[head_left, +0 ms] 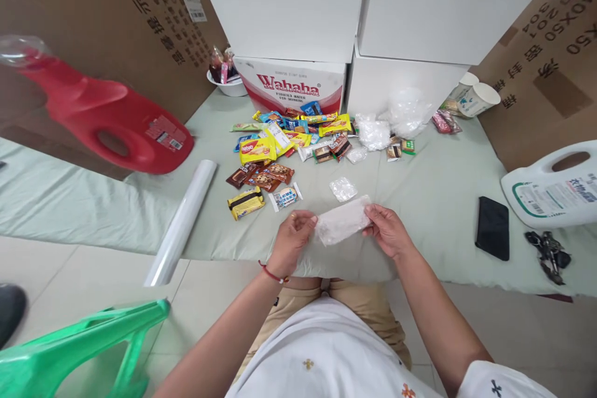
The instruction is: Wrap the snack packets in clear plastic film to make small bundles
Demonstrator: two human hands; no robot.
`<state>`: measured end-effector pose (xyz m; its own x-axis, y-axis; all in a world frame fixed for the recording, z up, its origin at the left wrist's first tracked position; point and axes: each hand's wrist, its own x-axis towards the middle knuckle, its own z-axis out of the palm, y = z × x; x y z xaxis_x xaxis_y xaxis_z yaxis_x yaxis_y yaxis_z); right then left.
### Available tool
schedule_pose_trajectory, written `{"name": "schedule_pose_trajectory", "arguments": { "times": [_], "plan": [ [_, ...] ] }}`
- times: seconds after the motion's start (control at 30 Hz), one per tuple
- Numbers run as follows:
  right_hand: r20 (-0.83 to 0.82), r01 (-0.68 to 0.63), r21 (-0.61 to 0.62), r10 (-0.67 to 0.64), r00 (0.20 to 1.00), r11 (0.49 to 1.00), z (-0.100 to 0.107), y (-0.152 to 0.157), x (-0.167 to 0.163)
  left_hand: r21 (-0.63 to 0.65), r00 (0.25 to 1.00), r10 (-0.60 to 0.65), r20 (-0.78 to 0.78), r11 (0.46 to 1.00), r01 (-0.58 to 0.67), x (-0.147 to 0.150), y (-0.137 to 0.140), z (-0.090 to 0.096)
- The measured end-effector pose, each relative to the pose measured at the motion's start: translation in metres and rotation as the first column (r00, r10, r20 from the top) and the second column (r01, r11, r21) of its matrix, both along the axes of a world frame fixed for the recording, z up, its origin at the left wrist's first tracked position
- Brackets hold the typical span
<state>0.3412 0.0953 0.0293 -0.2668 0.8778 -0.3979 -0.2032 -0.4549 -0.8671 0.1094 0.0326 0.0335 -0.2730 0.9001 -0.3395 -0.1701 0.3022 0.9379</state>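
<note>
A flat, whitish, see-through strip of folded plastic point(343, 221) stretches between my two hands above the front of the cloth-covered table. Its left end is pinched by my left hand point(295, 235), which wears a red bracelet. At the other end, my right hand point(386, 229) grips a corner between thumb and fingers. Just beyond the strip lies a small crumpled piece of clear plastic point(343, 188). Nearest to my left hand on the table are a white-and-blue wrapped snack point(285, 197) and a yellow snack packet point(246, 203).
Behind lie several wrapped snacks point(258, 150) and crumpled clear plastic point(373, 132), against white boxes point(289, 3). Left are a roll of film point(183, 221) and a red jug point(112, 115). A black phone point(493, 228), keys point(548, 256) and a white jug point(555, 189) are right.
</note>
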Motion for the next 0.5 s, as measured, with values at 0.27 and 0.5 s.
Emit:
{"name": "schedule_pose_trajectory", "arguments": {
  "times": [0.27,0.5],
  "plan": [
    [-0.017,-0.074,0.037,0.075,0.997,0.997,0.007,-0.022,-0.033,0.328,0.915,-0.182,-0.360,0.893,0.307,0.034,-0.020,0.010],
    [0.079,-0.141,0.223,0.127,0.989,0.965,0.004,-0.040,-0.030,0.174,0.988,-0.091,-0.124,0.978,0.112,0.048,-0.012,-0.012]
  ]
}}
